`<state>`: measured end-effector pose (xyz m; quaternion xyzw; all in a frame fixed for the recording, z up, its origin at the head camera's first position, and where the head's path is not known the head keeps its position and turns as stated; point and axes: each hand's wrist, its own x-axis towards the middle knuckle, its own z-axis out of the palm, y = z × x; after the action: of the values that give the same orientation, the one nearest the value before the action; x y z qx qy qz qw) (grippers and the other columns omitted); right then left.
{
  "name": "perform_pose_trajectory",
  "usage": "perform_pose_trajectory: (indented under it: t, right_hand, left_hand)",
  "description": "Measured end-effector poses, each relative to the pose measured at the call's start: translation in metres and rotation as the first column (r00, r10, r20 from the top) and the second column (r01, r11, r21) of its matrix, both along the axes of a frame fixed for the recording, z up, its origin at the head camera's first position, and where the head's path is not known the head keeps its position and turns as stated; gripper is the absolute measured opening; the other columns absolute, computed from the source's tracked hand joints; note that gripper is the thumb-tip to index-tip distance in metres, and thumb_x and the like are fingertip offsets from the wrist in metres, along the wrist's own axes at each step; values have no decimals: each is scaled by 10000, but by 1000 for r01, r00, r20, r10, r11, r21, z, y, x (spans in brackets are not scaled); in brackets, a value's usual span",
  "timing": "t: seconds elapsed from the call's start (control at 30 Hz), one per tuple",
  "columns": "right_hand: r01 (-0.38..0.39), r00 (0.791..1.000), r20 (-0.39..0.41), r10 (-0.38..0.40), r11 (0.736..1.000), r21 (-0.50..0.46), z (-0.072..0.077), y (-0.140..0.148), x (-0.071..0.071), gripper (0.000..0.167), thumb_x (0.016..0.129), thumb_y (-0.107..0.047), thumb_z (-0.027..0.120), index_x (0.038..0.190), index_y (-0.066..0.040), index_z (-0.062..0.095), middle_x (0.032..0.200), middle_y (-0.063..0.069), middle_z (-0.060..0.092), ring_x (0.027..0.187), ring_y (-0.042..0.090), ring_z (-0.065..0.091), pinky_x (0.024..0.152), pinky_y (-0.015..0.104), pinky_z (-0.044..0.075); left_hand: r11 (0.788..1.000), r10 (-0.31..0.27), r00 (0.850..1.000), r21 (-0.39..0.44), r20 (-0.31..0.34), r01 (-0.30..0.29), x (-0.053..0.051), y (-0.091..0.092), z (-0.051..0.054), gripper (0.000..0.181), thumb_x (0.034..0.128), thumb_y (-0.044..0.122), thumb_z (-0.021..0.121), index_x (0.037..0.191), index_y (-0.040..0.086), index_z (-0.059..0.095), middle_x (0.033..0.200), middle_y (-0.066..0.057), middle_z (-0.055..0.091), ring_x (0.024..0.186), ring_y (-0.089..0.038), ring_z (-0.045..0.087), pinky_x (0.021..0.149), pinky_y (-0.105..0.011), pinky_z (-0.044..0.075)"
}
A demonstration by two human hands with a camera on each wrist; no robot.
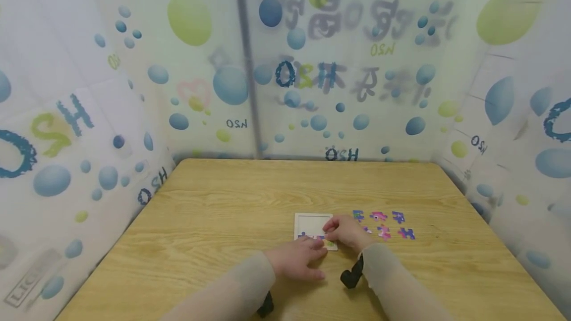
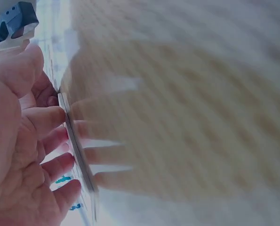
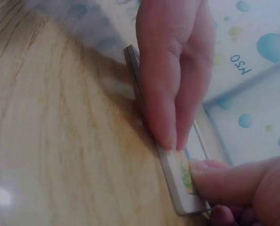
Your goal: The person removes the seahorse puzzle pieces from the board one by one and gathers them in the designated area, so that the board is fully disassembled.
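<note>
A shallow, square puzzle frame with a pale raised rim lies flat on the light wood-grain table. Along its near side, purple, pink and yellow-green printed jigsaw pieces sit inside the rim, while the far part of the frame shows its pale bare base.

The left hand is spread, fingers fairly straight, and rests over the frame's near edge; the left wrist view shows its fingertips against that edge. This probably steadies the frame and keeps the seated pieces down. The right hand comes over the frame's right rim with its fingers bent and its thumb and forefinger close together. In the right wrist view its thumb tip is at the yellow-green printed area in the near right corner, perhaps to press or align it; whether it pinches a piece I cannot tell.

Just right of the frame, six loose pink, purple and blue jigsaw pieces lie apart in two rows of three, one partly hidden by the right hand. Spaced like this, they seem laid out so each can be seen and picked up singly. Beyond the frame, past the table's far edge, hangs a white curtain with blue and green spots.
</note>
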<state>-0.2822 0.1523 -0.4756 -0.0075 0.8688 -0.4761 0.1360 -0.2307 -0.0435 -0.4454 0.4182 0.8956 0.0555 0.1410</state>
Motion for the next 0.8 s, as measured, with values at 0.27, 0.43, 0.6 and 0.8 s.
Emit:
perform_pose_trajectory:
  t: [0.27,0.43,0.6,0.8]
  right_hand:
    - [-3,1000,8,3,1000,-9,1,1,0,143,809,6,723,936,-46,682,858,45,617,792,190,537,698,285,441]
    - [-2,1000,0,2,1000,22,3,0,2,133,816,-21,729,935,-64,690,851,41,611,792,187,535,729,308,440]
    - [5,1000,4,-5,1000,16,3,-1,2,131,820,-27,730,937,-67,688,853,43,610,792,187,534,732,308,444]
    - [2,1000,16,-2,1000,6,3,0,2,137,821,-19,729,944,-61,686,860,48,609,794,189,530,726,299,448]
  left_hand:
    - [999,-41,996,-16,-74,40,5,-14,-3,695,946,571,471,1478,129,395,1569,-1,264,1413,-225,284,1136,-324,264]
    - [999,-33,997,-16,-63,32,9,-26,-5,701,948,569,467,1484,124,379,1569,-14,260,1419,-240,275,1139,-352,262]
    - [1000,9,999,-4,-48,-9,11,-40,-7,711,944,574,465,1489,129,367,1568,-21,258,1419,-235,275,1145,-372,246]
    - [996,88,994,-1,-57,-88,15,-50,-5,738,931,597,468,1496,135,356,1559,-57,282,1415,-258,282,1148,-410,238]
